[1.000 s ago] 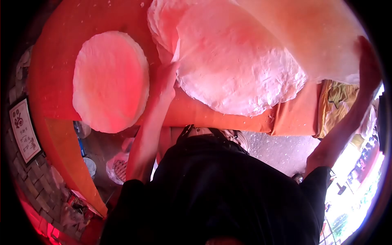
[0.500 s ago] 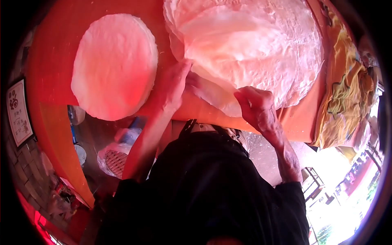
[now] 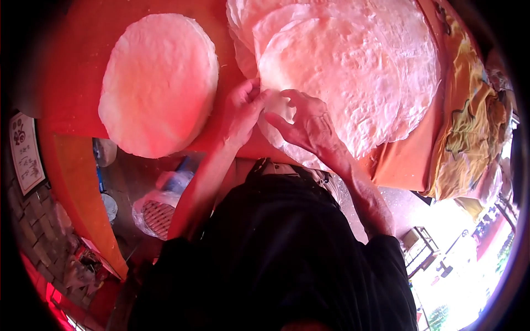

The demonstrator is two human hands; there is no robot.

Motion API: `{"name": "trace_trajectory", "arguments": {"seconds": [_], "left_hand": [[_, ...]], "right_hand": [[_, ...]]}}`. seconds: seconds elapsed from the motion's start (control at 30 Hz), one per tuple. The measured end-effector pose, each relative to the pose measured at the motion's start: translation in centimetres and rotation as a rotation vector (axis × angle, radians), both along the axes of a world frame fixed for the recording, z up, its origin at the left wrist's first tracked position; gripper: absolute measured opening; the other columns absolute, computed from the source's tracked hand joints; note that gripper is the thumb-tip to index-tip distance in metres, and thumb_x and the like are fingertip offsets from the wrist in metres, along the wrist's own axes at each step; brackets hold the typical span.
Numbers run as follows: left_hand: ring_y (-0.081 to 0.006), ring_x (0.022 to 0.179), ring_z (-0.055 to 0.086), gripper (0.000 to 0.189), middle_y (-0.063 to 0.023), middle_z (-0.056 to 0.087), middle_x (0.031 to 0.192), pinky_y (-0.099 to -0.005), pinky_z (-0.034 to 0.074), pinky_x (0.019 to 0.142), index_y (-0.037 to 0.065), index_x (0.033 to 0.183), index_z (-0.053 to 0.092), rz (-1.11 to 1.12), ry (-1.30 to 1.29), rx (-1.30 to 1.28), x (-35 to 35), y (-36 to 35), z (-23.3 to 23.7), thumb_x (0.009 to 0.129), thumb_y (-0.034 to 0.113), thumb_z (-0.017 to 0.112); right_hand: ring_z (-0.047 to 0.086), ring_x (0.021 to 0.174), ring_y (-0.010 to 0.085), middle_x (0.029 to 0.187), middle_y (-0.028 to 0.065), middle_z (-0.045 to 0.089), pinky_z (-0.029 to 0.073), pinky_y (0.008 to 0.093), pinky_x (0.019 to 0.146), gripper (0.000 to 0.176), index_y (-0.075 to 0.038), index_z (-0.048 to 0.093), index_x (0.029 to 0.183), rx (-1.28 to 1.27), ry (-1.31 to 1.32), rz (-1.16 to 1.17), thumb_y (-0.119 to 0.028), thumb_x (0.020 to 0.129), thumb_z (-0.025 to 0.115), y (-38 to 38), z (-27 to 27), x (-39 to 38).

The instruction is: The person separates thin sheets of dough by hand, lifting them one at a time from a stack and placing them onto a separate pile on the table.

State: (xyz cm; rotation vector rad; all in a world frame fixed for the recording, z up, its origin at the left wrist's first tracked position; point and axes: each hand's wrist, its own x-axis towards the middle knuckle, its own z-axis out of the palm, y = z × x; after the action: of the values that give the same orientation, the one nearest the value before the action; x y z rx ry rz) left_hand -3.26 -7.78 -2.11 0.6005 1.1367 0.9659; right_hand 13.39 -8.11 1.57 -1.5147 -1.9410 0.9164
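Observation:
A stack of thin, pale dough sheets [image 3: 353,71] spreads across the upper right of the red-orange table. My left hand [image 3: 245,107] pinches the near-left edge of the top sheet between thumb and fingers. Close beside it on the right, my right hand [image 3: 306,121] is over the same edge, its thumb and index finger spread apart with a gap between them. Whether its fingertips touch the sheet is hard to tell. To the left lies a round, smooth stack of pale dough [image 3: 157,85], which neither hand touches.
A crumpled yellow cloth [image 3: 464,121] lies on the right end of the table [image 3: 72,94]. Below the near edge are a plastic-wrapped basket [image 3: 157,215] and a pale bowl [image 3: 109,207]. A framed sign [image 3: 26,154] stands at the far left.
My right hand has moved left towards my left hand, and its fingers have opened. The top sheet now lies flatter, with its round edge showing on the stack.

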Motion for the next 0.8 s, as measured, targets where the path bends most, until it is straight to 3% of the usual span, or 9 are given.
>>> {"name": "trace_trajectory", "arguments": {"seconds": [0.13,0.2,0.27,0.3,0.4,0.43,0.53,0.7,0.8], "left_hand": [[-0.0092,0.093,0.059,0.032,-0.0061,0.064,0.103,-0.0223,0.047,0.080,-0.004,0.121,0.054,0.000,-0.146,-0.008,-0.9,-0.2,-1.1,0.091,0.006,0.059],[-0.0113,0.095,0.060,0.034,-0.0074,0.064,0.105,-0.0233,0.047,0.082,-0.005,0.122,0.053,-0.006,-0.111,-0.001,-1.0,-0.1,-1.4,0.090,0.006,0.058],[-0.0132,0.096,0.060,0.037,-0.0081,0.063,0.108,-0.0240,0.047,0.084,-0.006,0.124,0.051,-0.039,0.168,0.112,-1.0,0.0,-1.5,0.089,0.005,0.059],[-0.0141,0.096,0.060,0.039,-0.0084,0.063,0.109,-0.0243,0.046,0.085,-0.006,0.125,0.050,-0.057,0.311,0.166,-0.9,-0.1,-1.5,0.089,0.005,0.059],[-0.0141,0.103,0.058,0.042,-0.0110,0.061,0.114,-0.0244,0.046,0.088,-0.005,0.130,0.046,-0.100,0.194,0.270,-0.8,0.2,-1.2,0.089,0.004,0.056],[-0.0148,0.104,0.058,0.042,-0.0108,0.061,0.114,-0.0250,0.046,0.088,-0.006,0.129,0.046,-0.087,0.115,0.172,-0.9,0.2,-1.3,0.089,0.004,0.056],[-0.0158,0.109,0.055,0.043,-0.0110,0.059,0.117,-0.0267,0.045,0.091,-0.006,0.130,0.046,-0.067,-0.154,-0.007,-1.8,0.3,-1.3,0.089,0.002,0.055],[-0.0146,0.106,0.058,0.046,-0.0122,0.059,0.119,-0.0255,0.047,0.089,-0.006,0.133,0.042,-0.145,-0.058,0.056,-0.8,0.1,-0.3,0.088,-0.003,0.053],[-0.0142,0.103,0.058,0.051,-0.0115,0.060,0.117,-0.0261,0.048,0.087,-0.006,0.134,0.041,-0.180,0.066,0.185,-0.6,0.2,-0.3,0.086,-0.003,0.056]], "right_hand": [[0.065,0.067,0.0363,0.076,0.0224,0.065,0.052,0.0410,0.061,0.038,0.002,0.063,0.101,0.020,-0.038,-0.029,-0.024,0.074,0.072,0.1,-1.1,-0.2],[0.066,0.065,0.0344,0.075,0.0214,0.065,0.052,0.0398,0.060,0.037,0.000,0.063,0.102,-0.133,0.051,-0.091,-0.024,0.076,0.070,0.0,-2.7,0.5],[0.067,0.066,0.0327,0.075,0.0191,0.067,0.053,0.0396,0.062,0.039,-0.002,0.063,0.105,-0.331,0.169,-0.129,-0.029,0.079,0.070,0.6,-3.4,1.7],[0.067,0.068,0.0331,0.077,0.0192,0.067,0.053,0.0399,0.063,0.042,-0.001,0.063,0.106,-0.264,0.116,-0.125,-0.033,0.078,0.071,0.7,-2.9,1.4],[0.067,0.078,0.0364,0.087,0.0215,0.068,0.054,0.0411,0.070,0.059,0.002,0.062,0.107,-0.143,0.094,-0.130,-0.046,0.076,0.073,0.3,-0.2,-0.5],[0.066,0.084,0.0379,0.092,0.0236,0.066,0.053,0.0409,0.073,0.064,0.005,0.060,0.109,0.075,0.057,-0.075,-0.046,0.073,0.075,0.1,-1.1,-1.0],[0.066,0.085,0.0392,0.092,0.0244,0.066,0.053,0.0409,0.074,0.064,0.005,0.059,0.112,0.064,0.099,-0.050,-0.040,0.071,0.077,0.2,-0.5,-1.0],[0.065,0.082,0.0399,0.087,0.0270,0.064,0.053,0.0404,0.070,0.052,0.006,0.057,0.113,0.066,0.164,-0.017,-0.021,0.072,0.073,0.3,-2.2,0.0],[0.063,0.069,0.0417,0.073,0.0258,0.061,0.050,0.0444,0.061,0.037,0.004,0.057,0.111,-0.044,0.142,-0.080,-0.008,0.075,0.060,0.3,-2.3,0.4]]}}
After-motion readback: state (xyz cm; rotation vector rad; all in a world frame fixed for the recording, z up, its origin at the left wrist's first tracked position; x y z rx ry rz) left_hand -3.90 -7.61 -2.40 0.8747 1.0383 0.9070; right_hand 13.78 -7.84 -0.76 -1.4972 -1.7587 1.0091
